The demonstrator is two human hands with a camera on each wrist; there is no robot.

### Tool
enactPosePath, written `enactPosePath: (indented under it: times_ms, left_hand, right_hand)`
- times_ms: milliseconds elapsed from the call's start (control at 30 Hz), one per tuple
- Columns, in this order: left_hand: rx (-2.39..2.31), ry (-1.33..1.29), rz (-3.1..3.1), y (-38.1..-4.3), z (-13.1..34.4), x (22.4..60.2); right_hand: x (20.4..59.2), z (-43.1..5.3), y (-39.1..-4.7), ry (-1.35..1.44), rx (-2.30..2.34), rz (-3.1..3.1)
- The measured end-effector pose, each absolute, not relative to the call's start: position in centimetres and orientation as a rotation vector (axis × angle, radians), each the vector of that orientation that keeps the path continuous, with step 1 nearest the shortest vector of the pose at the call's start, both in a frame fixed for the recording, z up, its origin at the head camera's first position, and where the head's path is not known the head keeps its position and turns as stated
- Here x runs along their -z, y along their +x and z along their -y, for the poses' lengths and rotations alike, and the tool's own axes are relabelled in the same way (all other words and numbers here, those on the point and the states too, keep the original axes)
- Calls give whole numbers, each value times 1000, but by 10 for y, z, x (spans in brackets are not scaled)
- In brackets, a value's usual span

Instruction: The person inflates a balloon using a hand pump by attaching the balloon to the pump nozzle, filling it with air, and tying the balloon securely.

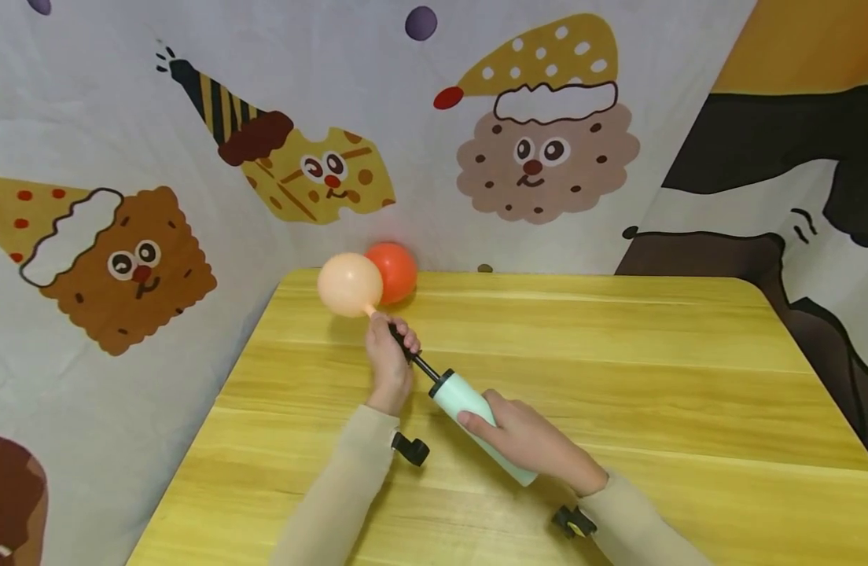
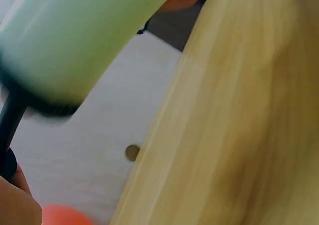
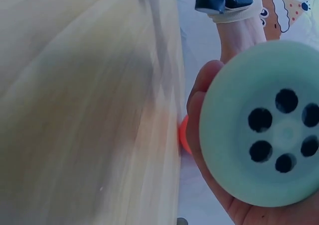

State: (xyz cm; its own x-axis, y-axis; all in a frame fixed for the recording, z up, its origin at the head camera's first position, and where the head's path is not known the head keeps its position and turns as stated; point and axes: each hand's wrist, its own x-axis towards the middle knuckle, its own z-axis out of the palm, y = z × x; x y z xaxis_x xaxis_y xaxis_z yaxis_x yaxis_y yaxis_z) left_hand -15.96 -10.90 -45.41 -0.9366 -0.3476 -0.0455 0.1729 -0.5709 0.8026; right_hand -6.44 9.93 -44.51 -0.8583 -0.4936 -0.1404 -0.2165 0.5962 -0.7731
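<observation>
A mint-green hand balloon pump (image 1: 469, 405) is held slantwise over the table. Around its barrel the right hand (image 1: 529, 436) wraps, thumb on top. The left hand (image 1: 390, 358) grips the pump's black end (image 1: 400, 338), and a dark rod (image 1: 425, 367) shows between that end and the barrel. A round, inflated peach balloon (image 1: 349, 284) extends from the left hand, its neck at the thumb; whether it sits on a nozzle is hidden by the fingers. The right wrist view shows the barrel's base (image 3: 224, 125) with several dark holes.
An inflated red-orange balloon (image 1: 400, 273) lies behind the peach one at the table's back edge. The wood-grain table (image 1: 653, 354) extends right of the hands. A white cloth with cartoon prints (image 1: 420, 157) hangs behind and at the left. Small black cameras (image 1: 411, 448) are strapped to both wrists.
</observation>
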Motion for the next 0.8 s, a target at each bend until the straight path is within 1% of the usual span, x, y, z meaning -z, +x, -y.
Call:
enactPosePath:
  times_ms: [200,400,600,800]
  left_hand:
    - [2600,263,1342,-150,92,459]
    - [2558,263,1295,-151,93,459]
    - [2523,285,1215,-159,104,456]
    - [2484,357,1160,-171,131,454]
  right_hand:
    - [444,-91,-77,-584,1170,-2498]
    - [442,-85,-81,-600,1198,-2471]
    - [443,-86,-76,-582,1188,-2450]
    - [446,-104,-62,-551,1144,-2414]
